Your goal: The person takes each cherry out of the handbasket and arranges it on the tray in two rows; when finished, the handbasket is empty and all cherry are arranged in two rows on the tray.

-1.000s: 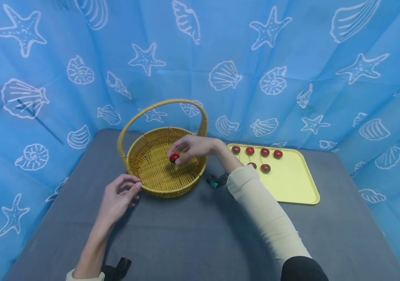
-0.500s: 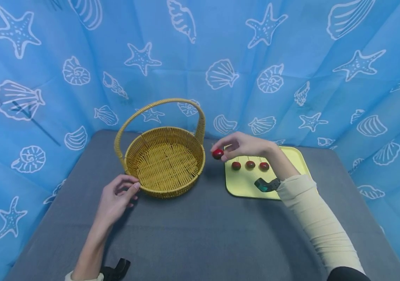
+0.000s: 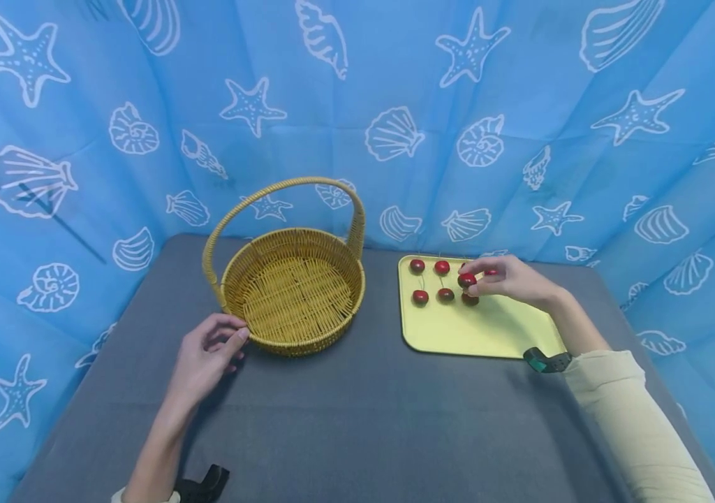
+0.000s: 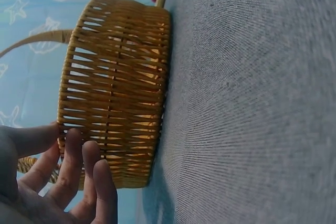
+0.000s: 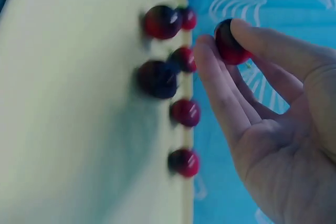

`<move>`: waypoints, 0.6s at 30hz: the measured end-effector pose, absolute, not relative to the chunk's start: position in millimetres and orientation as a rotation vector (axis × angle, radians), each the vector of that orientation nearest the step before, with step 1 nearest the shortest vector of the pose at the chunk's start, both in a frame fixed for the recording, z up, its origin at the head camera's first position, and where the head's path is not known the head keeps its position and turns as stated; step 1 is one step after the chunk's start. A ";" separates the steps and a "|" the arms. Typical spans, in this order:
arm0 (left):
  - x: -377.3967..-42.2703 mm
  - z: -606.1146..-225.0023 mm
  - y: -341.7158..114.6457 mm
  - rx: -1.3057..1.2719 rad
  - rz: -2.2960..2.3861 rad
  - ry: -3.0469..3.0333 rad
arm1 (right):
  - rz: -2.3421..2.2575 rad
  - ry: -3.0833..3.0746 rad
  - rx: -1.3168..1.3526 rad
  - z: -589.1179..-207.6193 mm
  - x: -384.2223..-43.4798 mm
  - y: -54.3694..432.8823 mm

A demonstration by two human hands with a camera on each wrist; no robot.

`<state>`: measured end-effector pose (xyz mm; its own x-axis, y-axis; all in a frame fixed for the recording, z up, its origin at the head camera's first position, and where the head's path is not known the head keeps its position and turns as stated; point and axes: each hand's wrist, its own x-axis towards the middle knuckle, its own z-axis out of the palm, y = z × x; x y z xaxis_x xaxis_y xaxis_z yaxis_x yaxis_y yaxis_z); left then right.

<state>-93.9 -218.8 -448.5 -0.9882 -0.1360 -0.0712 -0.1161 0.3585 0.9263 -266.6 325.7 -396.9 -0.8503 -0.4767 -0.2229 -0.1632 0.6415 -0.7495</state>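
Observation:
My right hand [image 3: 519, 281] pinches a dark red cherry [image 3: 467, 280] between thumb and fingertips, above the yellow tray [image 3: 458, 334]. The right wrist view shows this held cherry [image 5: 231, 43] lifted clear of the others. Two rows of cherries [image 3: 420, 297], some with thin stems, lie in the tray's far left part; my hand partly hides some. On the left, a round wicker basket [image 3: 297, 344] with a tall arched handle stands upright. Its near-left rim is pinched by my left hand [image 3: 205, 355]; in the left wrist view the thumb and index finger [image 4: 39, 174] meet at that rim.
A grey cloth [image 3: 345, 426] covers the table, with a gap of it between basket and tray. Behind hangs a blue curtain [image 3: 332, 105] with white shells and starfish. Dark wrist devices sit on both wrists, the right one [image 3: 547, 360] over the tray's near right corner.
My right hand has travelled right, from inside the basket to over the tray, with the cherry held throughout. My left hand stays at the basket rim. The head view shifts slightly.

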 end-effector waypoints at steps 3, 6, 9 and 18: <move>-92.8 -448.7 -220.5 0.230 -1.757 -2.578 | -1.096 2.499 -0.434 -407.3 -259.5 340.4; -90.7 -449.7 -223.6 0.190 -1.746 -2.597 | -1.144 2.531 -0.400 -418.1 -253.5 353.9; -87.5 -450.0 -227.7 0.124 -1.733 -2.610 | -1.137 2.593 -0.427 -428.3 -249.4 366.0; -79.3 -446.9 -244.3 -0.064 -1.658 -2.601 | -1.060 2.721 -0.488 -450.2 -241.9 378.0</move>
<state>-79.3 -244.3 -446.9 -0.9976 0.0051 0.0696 0.0652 0.4220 0.9043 -241.9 378.0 -450.2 -0.9300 -0.3645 -0.0481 -0.2359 0.6919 -0.6824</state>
